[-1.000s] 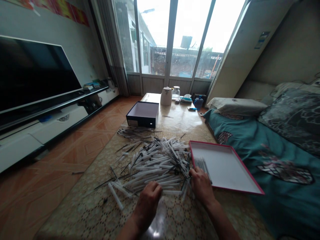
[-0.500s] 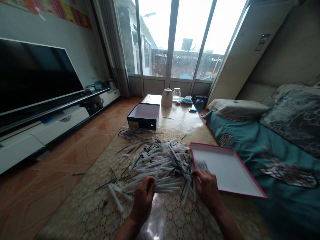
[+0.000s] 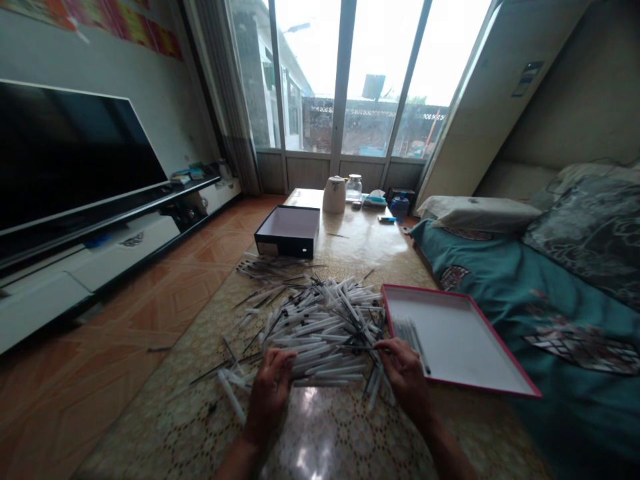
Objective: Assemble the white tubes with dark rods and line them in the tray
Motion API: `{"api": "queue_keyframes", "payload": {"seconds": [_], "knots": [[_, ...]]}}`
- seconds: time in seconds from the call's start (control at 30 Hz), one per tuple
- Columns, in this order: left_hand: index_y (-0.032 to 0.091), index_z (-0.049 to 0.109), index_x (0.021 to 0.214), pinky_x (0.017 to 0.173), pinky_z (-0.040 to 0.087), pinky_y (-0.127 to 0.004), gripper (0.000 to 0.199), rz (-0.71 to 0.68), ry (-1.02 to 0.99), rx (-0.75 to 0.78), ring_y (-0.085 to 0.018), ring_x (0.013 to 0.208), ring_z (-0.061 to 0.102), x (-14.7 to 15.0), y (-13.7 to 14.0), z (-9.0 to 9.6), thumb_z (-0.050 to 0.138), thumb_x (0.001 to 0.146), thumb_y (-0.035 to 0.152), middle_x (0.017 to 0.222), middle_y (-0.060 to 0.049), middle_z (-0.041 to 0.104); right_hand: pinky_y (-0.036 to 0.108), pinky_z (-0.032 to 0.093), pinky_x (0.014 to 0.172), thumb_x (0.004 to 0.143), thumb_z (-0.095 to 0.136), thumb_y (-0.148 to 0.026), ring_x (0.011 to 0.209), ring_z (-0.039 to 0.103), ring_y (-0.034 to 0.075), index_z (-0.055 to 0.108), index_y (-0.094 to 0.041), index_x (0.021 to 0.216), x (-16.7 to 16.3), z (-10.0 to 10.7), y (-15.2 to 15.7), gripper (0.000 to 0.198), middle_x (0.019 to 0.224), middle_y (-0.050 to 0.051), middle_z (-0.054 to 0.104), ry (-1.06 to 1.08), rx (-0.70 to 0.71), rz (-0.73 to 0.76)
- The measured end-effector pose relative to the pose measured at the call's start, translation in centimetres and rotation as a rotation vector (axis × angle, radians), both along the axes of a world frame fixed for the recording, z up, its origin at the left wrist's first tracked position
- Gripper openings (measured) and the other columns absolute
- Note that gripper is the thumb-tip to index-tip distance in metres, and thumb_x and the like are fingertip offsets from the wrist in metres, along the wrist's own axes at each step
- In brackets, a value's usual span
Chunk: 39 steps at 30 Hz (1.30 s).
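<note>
A heap of white translucent pen barrels (image 3: pixel 325 327) and thin black refills is spread over the table in front of me. At the heap's near left edge, my left hand (image 3: pixel 273 380) is closed, its thumb and fingers pinched at the end of a white pen barrel (image 3: pixel 301 358). My right hand (image 3: pixel 404 370) is closed too, pinching a thin dark pen refill (image 3: pixel 361 347) that points left over the heap. Beside that hand is a shallow red-edged box lid (image 3: pixel 465 340). Along its left side lies a row of pens (image 3: pixel 411 337), partly hidden by my right hand.
A dark open box (image 3: pixel 285 250) stands behind the heap. Farther back on the table (image 3: pixel 360 250) are a kettle (image 3: pixel 335 195), a glass jar (image 3: pixel 354 189) and a tissue pack (image 3: pixel 374 199). A sofa with a teal cover (image 3: pixel 480 267) runs along the right.
My left hand has moved left, and the barrel at its fingers no longer stands upright. My right hand has shifted slightly left with the refill, uncovering more of the pens in the lid.
</note>
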<state>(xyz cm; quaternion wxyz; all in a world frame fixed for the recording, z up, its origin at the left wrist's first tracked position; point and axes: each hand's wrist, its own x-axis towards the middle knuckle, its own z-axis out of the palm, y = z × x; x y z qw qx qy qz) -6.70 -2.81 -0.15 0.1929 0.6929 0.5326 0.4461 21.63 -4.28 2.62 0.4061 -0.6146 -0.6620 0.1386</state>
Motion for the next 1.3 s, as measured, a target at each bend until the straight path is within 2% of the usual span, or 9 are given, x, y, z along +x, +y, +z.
{"api": "queue_keyframes", "payload": {"seconds": [0.4, 0.6, 0.73, 0.8, 0.87, 1.03, 1.1, 1.2, 1.3], "knots": [[0.023, 0.063, 0.094, 0.074, 0.049, -0.03, 0.018, -0.1, 0.013, 0.024, -0.018, 0.084, 0.059, 0.4, 0.0, 0.5, 0.047, 0.088, 0.02, 0.088, -0.004, 0.058, 0.033, 0.037, 0.081, 0.088, 0.05, -0.029, 0.088, 0.059, 0.021, 0.066, -0.024, 0.087, -0.5, 0.4, -0.1, 0.017, 0.085, 0.004, 0.064, -0.011, -0.051, 0.071], [0.023, 0.065, 0.095, 0.074, 0.05, -0.031, 0.02, -0.213, 0.098, 0.058, -0.019, 0.085, 0.06, 0.8, -0.3, 0.9, 0.048, 0.086, 0.017, 0.088, -0.006, 0.062, 0.027, 0.042, 0.077, 0.091, 0.045, -0.029, 0.087, 0.059, 0.018, 0.064, -0.021, 0.087, -1.9, 0.7, -0.4, 0.021, 0.087, 0.004, 0.063, 0.142, -0.12, 0.235], [0.023, 0.066, 0.095, 0.073, 0.05, -0.031, 0.021, -0.273, 0.005, -0.024, -0.019, 0.082, 0.06, 2.2, -0.8, 1.5, 0.047, 0.087, 0.018, 0.086, -0.007, 0.063, 0.023, 0.045, 0.07, 0.093, 0.041, -0.031, 0.08, 0.061, 0.016, 0.06, -0.019, 0.102, -4.4, 0.2, -1.0, 0.024, 0.089, 0.004, 0.065, 0.256, -0.18, 0.228], [0.022, 0.068, 0.092, 0.074, 0.05, -0.031, 0.019, -0.289, -0.097, -0.119, -0.019, 0.083, 0.061, 2.7, -1.0, 1.7, 0.051, 0.085, 0.021, 0.086, -0.006, 0.063, 0.022, 0.045, 0.068, 0.092, 0.042, -0.032, 0.077, 0.062, 0.015, 0.061, -0.019, 0.098, -5.5, -0.3, -1.3, 0.023, 0.085, 0.003, 0.066, 0.268, -0.18, 0.234], [0.021, 0.068, 0.09, 0.073, 0.05, -0.03, 0.013, -0.246, -0.294, -0.252, -0.019, 0.082, 0.062, 3.1, -1.2, 1.8, 0.06, 0.08, 0.022, 0.084, -0.005, 0.065, 0.022, 0.044, 0.068, 0.091, 0.045, -0.033, 0.076, 0.062, 0.015, 0.062, -0.019, 0.089, -6.4, -0.8, -1.6, 0.022, 0.081, 0.002, 0.066, 0.278, -0.159, 0.243], [0.018, 0.064, 0.09, 0.053, 0.05, -0.018, 0.028, 0.038, -1.158, -0.673, -0.01, 0.058, 0.062, 4.1, -1.7, 1.6, 0.076, 0.065, 0.015, 0.076, 0.0, 0.066, 0.023, 0.045, 0.066, 0.091, 0.044, -0.035, 0.074, 0.062, 0.016, 0.063, -0.018, 0.088, -7.6, -1.3, -2.0, 0.026, 0.079, 0.002, 0.066, 0.353, -0.189, 0.237], [0.017, 0.064, 0.093, 0.051, 0.05, -0.016, 0.03, 0.084, -1.38, -0.771, -0.009, 0.056, 0.063, 4.7, -2.2, 1.4, 0.073, 0.067, 0.007, 0.077, -0.001, 0.067, 0.024, 0.045, 0.067, 0.091, 0.044, -0.035, 0.075, 0.062, 0.017, 0.063, -0.018, 0.087, -8.2, -1.2, -2.2, 0.026, 0.079, 0.003, 0.066, 0.389, -0.205, 0.234], [0.013, 0.064, 0.089, 0.052, 0.054, -0.017, 0.02, 0.132, -1.498, -0.828, -0.009, 0.059, 0.066, 5.4, -2.7, 1.1, 0.064, 0.074, 0.001, 0.078, -0.003, 0.069, 0.025, 0.048, 0.071, 0.087, 0.051, -0.035, 0.079, 0.064, 0.018, 0.062, -0.018, 0.096, -8.9, -1.0, -2.4, 0.022, 0.085, 0.004, 0.067, 0.477, -0.234, 0.218], [0.012, 0.064, 0.083, 0.054, 0.056, -0.018, 0.015, 0.214, -1.541, -0.784, -0.009, 0.057, 0.066, 5.6, -2.9, 1.0, 0.056, 0.08, -0.001, 0.077, -0.004, 0.07, 0.026, 0.051, 0.07, 0.082, 0.059, -0.038, 0.077, 0.066, 0.018, 0.055, -0.018, 0.112, -9.1, -1.3, -2.7, 0.036, 0.088, 0.005, 0.067, 0.57, -0.251, 0.14]]}}
